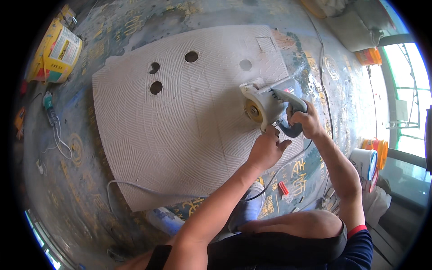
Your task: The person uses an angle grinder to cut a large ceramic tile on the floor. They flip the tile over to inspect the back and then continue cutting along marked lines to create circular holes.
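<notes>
A large pale tile slab (202, 121) with a ridged upper face lies before me. It has three dark round openings, a paler round mark (245, 65) and a small square outline near its far right corner. On the slab's right part rests a grey handheld tile saw (270, 101), its round yellowish blade (254, 110) facing left. My right hand (307, 120) is wrapped round the saw's rear handle. With curled fingers, my left hand (268, 146) grips the near edge of the saw beside the blade; its fingertips are partly hidden.
A dark cord (288, 164) runs from the saw across the slab's near edge. Yellow bucket (58, 54) and a green-grey power tool (48, 102) stand or lie left. Right are a white bucket (362, 162), orange tubs (369, 56) and sacks (355, 27). A red piece (283, 188) lies near my foot.
</notes>
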`<act>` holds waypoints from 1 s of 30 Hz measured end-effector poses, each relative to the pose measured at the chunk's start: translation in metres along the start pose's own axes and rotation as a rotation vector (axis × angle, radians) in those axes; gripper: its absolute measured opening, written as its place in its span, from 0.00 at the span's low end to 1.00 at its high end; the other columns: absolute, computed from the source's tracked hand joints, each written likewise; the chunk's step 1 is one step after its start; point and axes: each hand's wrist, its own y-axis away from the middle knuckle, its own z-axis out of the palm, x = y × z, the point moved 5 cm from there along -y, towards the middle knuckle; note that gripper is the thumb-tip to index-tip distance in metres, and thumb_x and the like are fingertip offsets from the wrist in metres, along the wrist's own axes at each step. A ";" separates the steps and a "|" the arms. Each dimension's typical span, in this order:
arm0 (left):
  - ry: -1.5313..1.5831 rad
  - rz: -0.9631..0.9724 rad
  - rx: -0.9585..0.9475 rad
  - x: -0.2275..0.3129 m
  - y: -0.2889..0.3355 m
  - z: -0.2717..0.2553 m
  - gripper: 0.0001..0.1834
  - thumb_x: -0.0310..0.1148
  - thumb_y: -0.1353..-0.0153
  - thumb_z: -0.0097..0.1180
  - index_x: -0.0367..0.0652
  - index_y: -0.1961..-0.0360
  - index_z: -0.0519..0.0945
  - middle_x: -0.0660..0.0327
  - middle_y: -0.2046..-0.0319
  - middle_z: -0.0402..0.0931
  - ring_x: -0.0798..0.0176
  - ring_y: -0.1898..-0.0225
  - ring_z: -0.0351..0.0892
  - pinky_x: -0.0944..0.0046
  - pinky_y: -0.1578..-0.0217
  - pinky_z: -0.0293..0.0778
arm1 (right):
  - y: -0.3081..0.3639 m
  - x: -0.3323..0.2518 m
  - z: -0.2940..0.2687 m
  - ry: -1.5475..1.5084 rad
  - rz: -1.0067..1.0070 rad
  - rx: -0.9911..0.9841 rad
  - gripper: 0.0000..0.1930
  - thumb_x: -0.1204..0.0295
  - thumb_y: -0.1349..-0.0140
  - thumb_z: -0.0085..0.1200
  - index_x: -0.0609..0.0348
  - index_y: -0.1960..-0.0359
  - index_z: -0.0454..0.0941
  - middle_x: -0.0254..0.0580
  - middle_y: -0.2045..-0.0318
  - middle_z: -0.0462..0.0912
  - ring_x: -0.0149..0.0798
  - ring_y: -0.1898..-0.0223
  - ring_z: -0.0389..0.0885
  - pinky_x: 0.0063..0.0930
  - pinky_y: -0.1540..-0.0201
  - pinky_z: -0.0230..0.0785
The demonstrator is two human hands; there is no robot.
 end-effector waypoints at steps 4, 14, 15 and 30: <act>0.022 -0.034 -0.024 -0.001 -0.002 0.009 0.25 0.39 0.41 0.66 0.31 0.58 0.67 0.48 0.75 0.81 0.47 0.70 0.84 0.55 0.70 0.77 | -0.006 -0.009 -0.003 0.082 -0.024 -0.068 0.10 0.72 0.59 0.52 0.63 0.73 0.74 0.34 0.79 0.76 0.28 0.76 0.72 0.24 0.71 0.65; 0.105 -0.008 -0.026 -0.003 -0.008 0.032 0.33 0.45 0.39 0.66 0.30 0.51 0.62 0.43 0.64 0.81 0.46 0.62 0.85 0.56 0.60 0.80 | -0.025 -0.016 -0.014 0.186 -0.047 -0.221 0.11 0.71 0.57 0.53 0.63 0.71 0.75 0.34 0.79 0.77 0.28 0.75 0.73 0.25 0.71 0.67; 0.120 -0.005 -0.022 -0.003 -0.008 0.035 0.34 0.45 0.39 0.66 0.30 0.49 0.61 0.43 0.62 0.81 0.46 0.61 0.85 0.55 0.59 0.80 | -0.027 -0.017 -0.016 0.214 -0.055 -0.225 0.11 0.71 0.57 0.53 0.63 0.71 0.76 0.34 0.79 0.77 0.28 0.75 0.73 0.26 0.70 0.67; 0.258 0.034 0.074 0.010 -0.021 0.066 0.36 0.42 0.38 0.65 0.28 0.44 0.57 0.32 0.50 0.73 0.35 0.47 0.77 0.49 0.45 0.74 | -0.054 -0.034 -0.029 0.349 -0.063 -0.435 0.20 0.68 0.62 0.55 0.65 0.64 0.78 0.30 0.76 0.76 0.26 0.73 0.71 0.23 0.69 0.65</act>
